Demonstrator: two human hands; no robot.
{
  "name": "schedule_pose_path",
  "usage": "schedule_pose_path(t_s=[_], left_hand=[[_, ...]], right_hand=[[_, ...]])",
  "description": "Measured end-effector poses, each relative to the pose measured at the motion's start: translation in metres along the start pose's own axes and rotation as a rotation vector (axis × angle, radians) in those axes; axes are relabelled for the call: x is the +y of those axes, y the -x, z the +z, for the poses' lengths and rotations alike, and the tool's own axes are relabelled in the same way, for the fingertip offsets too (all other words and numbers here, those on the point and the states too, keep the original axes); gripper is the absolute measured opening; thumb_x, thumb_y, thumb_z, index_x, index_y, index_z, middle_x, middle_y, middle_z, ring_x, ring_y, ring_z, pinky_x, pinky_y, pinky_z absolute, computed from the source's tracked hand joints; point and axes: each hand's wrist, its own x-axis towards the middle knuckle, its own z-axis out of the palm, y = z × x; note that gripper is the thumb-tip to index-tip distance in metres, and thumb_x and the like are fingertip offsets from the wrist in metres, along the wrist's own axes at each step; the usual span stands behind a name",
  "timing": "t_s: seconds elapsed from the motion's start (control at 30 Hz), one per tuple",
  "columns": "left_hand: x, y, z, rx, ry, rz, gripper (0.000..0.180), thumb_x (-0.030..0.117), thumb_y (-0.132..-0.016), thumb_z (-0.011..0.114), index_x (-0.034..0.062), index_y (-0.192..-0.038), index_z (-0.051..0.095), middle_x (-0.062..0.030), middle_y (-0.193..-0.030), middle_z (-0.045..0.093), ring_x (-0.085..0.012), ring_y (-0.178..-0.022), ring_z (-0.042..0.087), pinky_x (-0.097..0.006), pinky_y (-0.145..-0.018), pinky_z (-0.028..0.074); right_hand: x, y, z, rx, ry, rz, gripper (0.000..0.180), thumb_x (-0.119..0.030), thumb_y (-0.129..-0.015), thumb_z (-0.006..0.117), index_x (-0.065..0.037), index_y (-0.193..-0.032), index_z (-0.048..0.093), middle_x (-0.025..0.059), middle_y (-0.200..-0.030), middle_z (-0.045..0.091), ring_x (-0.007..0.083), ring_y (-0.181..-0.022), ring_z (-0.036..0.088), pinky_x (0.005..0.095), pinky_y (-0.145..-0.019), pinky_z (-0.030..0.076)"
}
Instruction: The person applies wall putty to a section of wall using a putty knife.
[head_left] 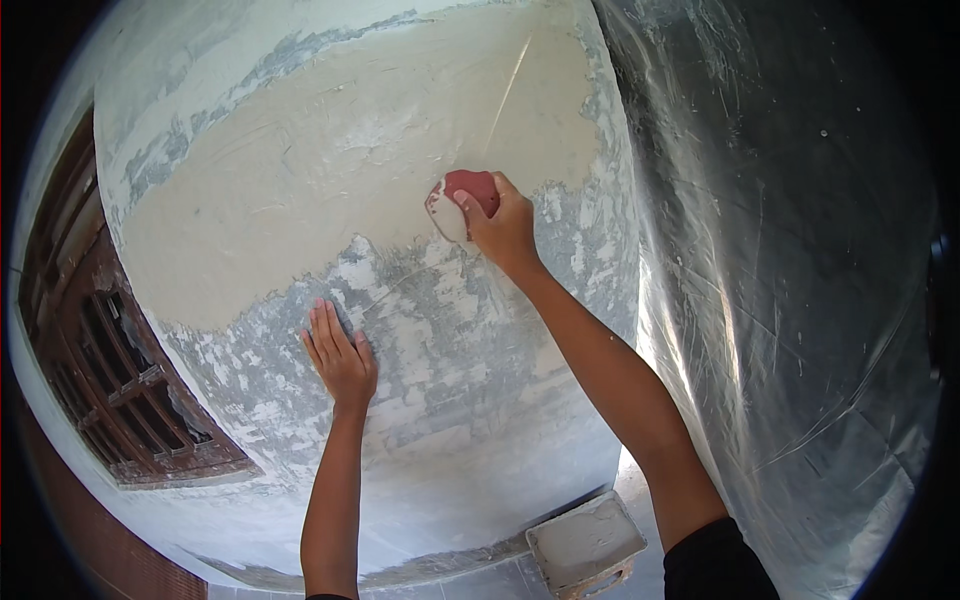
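My right hand (507,228) grips a red, flat putty scraper (472,187), its lower left part smeared with pale filler. The scraper lies against the wall (440,340) near the lower border of a broad layer of cream filler (330,150). Below that border the wall is patchy grey and white. My left hand (341,355) rests flat on this rougher part, fingers stretched out and pointing up, holding nothing. It sits lower and to the left of the scraper.
At the wall's foot stands a shallow tray (588,540) with pale filler in it. Clear plastic sheeting (780,250) hangs along the right side. A brown wooden window frame with bars (125,370) is set in at the left.
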Motion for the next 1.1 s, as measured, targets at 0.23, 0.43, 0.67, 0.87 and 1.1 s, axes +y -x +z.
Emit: schedule_pose_path(t_s=[0.23, 0.43, 0.67, 0.87, 1.1], left_hand=[[0.021, 0.021, 0.000, -0.095, 0.079, -0.062, 0.063, 0.019, -0.099, 0.049, -0.0051, -0.152, 0.026, -0.0197, -0.160, 0.026, -0.0342, -0.150, 0.021, -0.051, -0.121, 0.015], [0.052, 0.051, -0.011, -0.172, 0.199, -0.091, 0.066, 0.015, -0.096, 0.053, -0.0044, -0.153, 0.025, -0.0224, -0.158, 0.026, -0.0370, -0.148, 0.023, -0.054, -0.121, 0.015], [0.083, 0.126, -0.025, -0.431, 0.395, -0.040, 0.065, 0.012, -0.093, 0.055, -0.0037, -0.151, 0.030, -0.0195, -0.157, 0.030, -0.0369, -0.147, 0.026, -0.054, -0.120, 0.018], [0.102, 0.213, -0.032, -0.613, 0.623, -0.071, 0.058, 0.010, -0.094, 0.052, -0.0001, -0.149, 0.036, -0.0165, -0.153, 0.038, -0.0338, -0.144, 0.034, -0.053, -0.120, 0.020], [0.141, 0.369, -0.063, -0.881, 0.821, -0.249, 0.044, 0.012, -0.099, 0.050, 0.0007, -0.141, 0.045, -0.0179, -0.141, 0.050, -0.0334, -0.133, 0.046, -0.047, -0.115, 0.034]], right_hand=[[0.041, -0.019, -0.090, 0.484, 0.011, 0.218, 0.032, -0.023, -0.089, 0.072, 0.003, -0.105, 0.063, 0.0177, -0.097, 0.069, 0.0290, -0.089, 0.068, 0.0377, -0.082, 0.051], [0.069, 0.043, -0.116, 0.330, -0.037, 0.336, 0.032, -0.025, -0.094, 0.067, 0.002, -0.110, 0.061, 0.0146, -0.100, 0.068, 0.0241, -0.087, 0.067, 0.0363, -0.081, 0.052], [0.071, 0.142, -0.137, 0.163, -0.153, 0.636, 0.031, -0.025, -0.100, 0.060, -0.002, -0.119, 0.057, 0.0061, -0.099, 0.065, 0.0125, -0.083, 0.063, 0.0257, -0.062, 0.053], [0.097, 0.250, -0.157, 0.040, -0.044, 0.708, 0.034, -0.029, -0.103, 0.057, -0.001, -0.121, 0.056, 0.0067, -0.102, 0.066, 0.0134, -0.089, 0.063, 0.0288, -0.079, 0.052], [0.121, 0.416, -0.222, -0.096, 0.168, 0.981, 0.036, -0.031, -0.102, 0.057, 0.002, -0.117, 0.060, 0.0089, -0.099, 0.068, 0.0144, -0.089, 0.063, 0.0295, -0.082, 0.051]])
